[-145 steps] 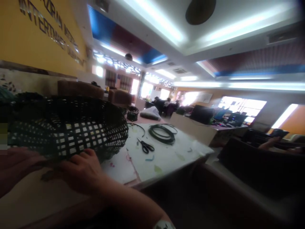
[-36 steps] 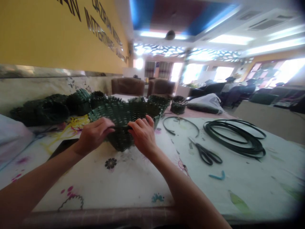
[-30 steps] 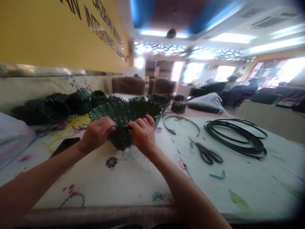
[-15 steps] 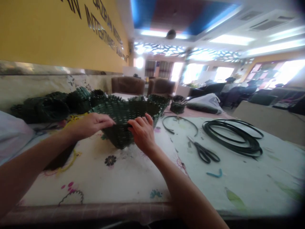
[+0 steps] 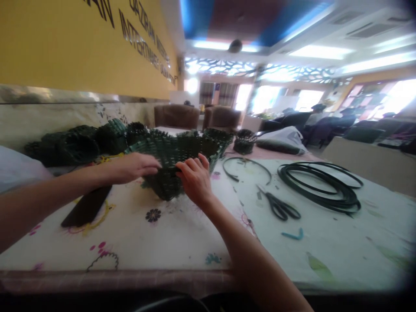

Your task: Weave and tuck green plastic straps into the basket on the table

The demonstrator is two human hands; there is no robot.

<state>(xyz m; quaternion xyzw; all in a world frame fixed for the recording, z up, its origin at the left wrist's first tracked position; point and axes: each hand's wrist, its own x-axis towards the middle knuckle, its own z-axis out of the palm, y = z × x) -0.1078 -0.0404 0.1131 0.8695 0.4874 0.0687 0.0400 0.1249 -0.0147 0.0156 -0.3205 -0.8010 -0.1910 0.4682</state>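
A dark green woven basket [image 5: 167,184], wide at the top and narrow at the base, stands on the flowered tablecloth in front of me. My left hand [image 5: 138,168] is closed at the left part of its near rim, with fingertips pressed together there. On the same rim, a little to the right, my right hand [image 5: 196,177] is closed with its fingers curled over the edge. Only a short stretch of rim shows between the two hands. The fingertips are partly hidden and slightly blurred.
Black-handled scissors [image 5: 282,206], a small blue bent tool [image 5: 294,235] and a coil of dark strip [image 5: 325,190] lie to the right. Another strip [image 5: 269,167] curves behind the scissors. More woven baskets [image 5: 78,145] stand at the back left. A dark flat object [image 5: 87,208] lies beneath my left forearm.
My left forearm has swung up and flatter, uncovering more of the dark flat object. Both hands stay on the basket's rim. The view has shifted slightly.
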